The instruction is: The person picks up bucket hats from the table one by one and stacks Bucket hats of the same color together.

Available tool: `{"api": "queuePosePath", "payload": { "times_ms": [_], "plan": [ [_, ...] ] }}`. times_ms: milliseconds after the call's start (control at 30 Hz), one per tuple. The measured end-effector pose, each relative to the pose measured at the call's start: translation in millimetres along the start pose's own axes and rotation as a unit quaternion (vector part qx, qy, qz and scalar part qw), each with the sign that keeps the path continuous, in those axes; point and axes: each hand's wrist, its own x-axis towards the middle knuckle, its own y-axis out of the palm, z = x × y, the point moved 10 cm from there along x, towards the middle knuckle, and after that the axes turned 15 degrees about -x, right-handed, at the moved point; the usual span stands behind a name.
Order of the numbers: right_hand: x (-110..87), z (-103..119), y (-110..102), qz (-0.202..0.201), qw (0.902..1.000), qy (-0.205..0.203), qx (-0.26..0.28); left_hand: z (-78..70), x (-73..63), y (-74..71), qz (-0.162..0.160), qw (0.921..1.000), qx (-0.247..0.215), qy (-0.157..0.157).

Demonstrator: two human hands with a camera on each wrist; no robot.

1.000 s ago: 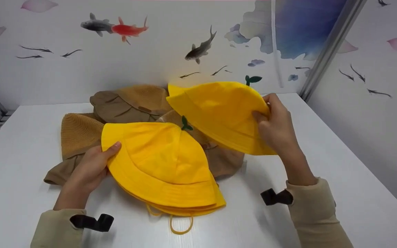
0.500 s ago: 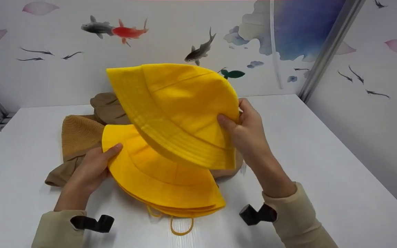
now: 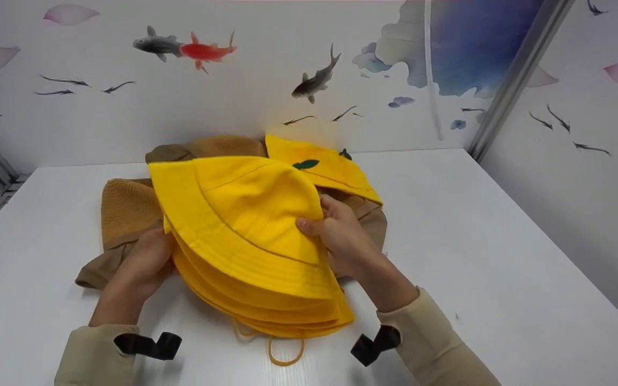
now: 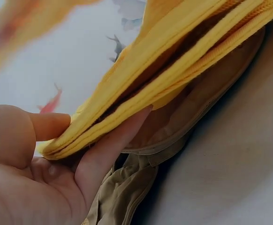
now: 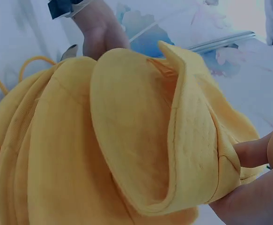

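Note:
My left hand (image 3: 145,262) grips the left brim of several nested yellow bucket hats (image 3: 298,320); in the left wrist view the thumb lies on one side of the layered brims (image 4: 141,105) and a finger on the other. My right hand (image 3: 344,228) pinches the crown of another yellow bucket hat (image 3: 244,214), which covers most of the stack, its brim tilted down to the front. A green sprout (image 3: 307,164) stands at its top. In the right wrist view the thumb and fingers hold this hat's (image 5: 197,154) fabric; its brim gapes from the layers beside it.
Brown hats with woven crowns (image 3: 129,212) and cloth brims lie behind the stack on the white table (image 3: 475,252). One more yellow hat (image 3: 336,174) rests on them at the back. An orange-yellow strap loop (image 3: 287,363) hangs at the front. A printed wall (image 3: 255,102) stands behind.
My right hand has brought its yellow hat left and down from the back right onto the stack. The yellow hat at the back has come into sight. My left hand has stayed at the brim.

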Motion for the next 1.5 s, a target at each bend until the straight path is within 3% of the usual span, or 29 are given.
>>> {"api": "queuePosePath", "payload": {
  "times_ms": [167,400,500,633,800,900,1033,1100,1167,1267,1333,1433,1500],
  "plan": [
    [6.0,-16.5,-5.7,-0.004,0.9974,0.023,-0.068,-1.3,0.1,1.7,0.008,0.9999,-0.009,-0.007],
    [12.8,-21.7,-9.3,-0.015,0.9881,-0.002,-0.153,-6.7,-0.5,14.7,0.059,0.9952,-0.077,0.012],
    [13.4,-23.6,-7.9,-0.010,0.9829,-0.006,-0.184,-10.1,-1.8,19.8,0.071,0.9945,-0.074,0.018],
    [12.6,-24.7,-5.2,-0.003,0.9750,-0.014,-0.222,-7.6,-2.1,18.7,0.047,0.9980,-0.042,-0.005],
    [9.3,-23.3,-2.8,0.004,0.9613,-0.013,-0.275,0.3,-0.8,7.6,-0.018,0.9992,-0.006,-0.035],
    [0.9,-14.9,-1.0,0.009,0.9423,-0.014,-0.334,1.3,-0.6,2.8,-0.043,0.9984,0.007,-0.037],
    [-17.8,6.9,-2.1,-0.020,0.9062,-0.040,-0.421,-0.5,0.7,2.9,-0.047,0.9984,0.006,-0.032],
    [-27.2,17.6,-0.7,-0.041,0.8846,-0.067,-0.460,-1.7,1.0,4.0,-0.044,0.9986,0.002,-0.029],
    [-34.0,23.9,6.2,-0.043,0.8561,-0.099,-0.505,-2.4,0.5,4.0,-0.043,0.9987,-0.001,-0.027],
    [-39.2,23.3,23.7,-0.003,0.8153,-0.157,-0.557,-1.9,-1.1,2.8,-0.043,0.9987,0.000,-0.026],
    [-39.5,16.8,33.6,0.035,0.7942,-0.179,-0.580,-1.6,-1.4,2.7,-0.041,0.9989,0.001,-0.022],
    [-37.5,5.7,39.8,0.069,0.7800,-0.185,-0.594,-1.1,-1.3,3.7,-0.038,0.9991,0.008,-0.018],
    [-34.5,-1.0,40.0,0.079,0.7785,-0.175,-0.597,-0.3,-1.2,4.7,-0.036,0.9991,0.011,-0.018]
  ]
}}
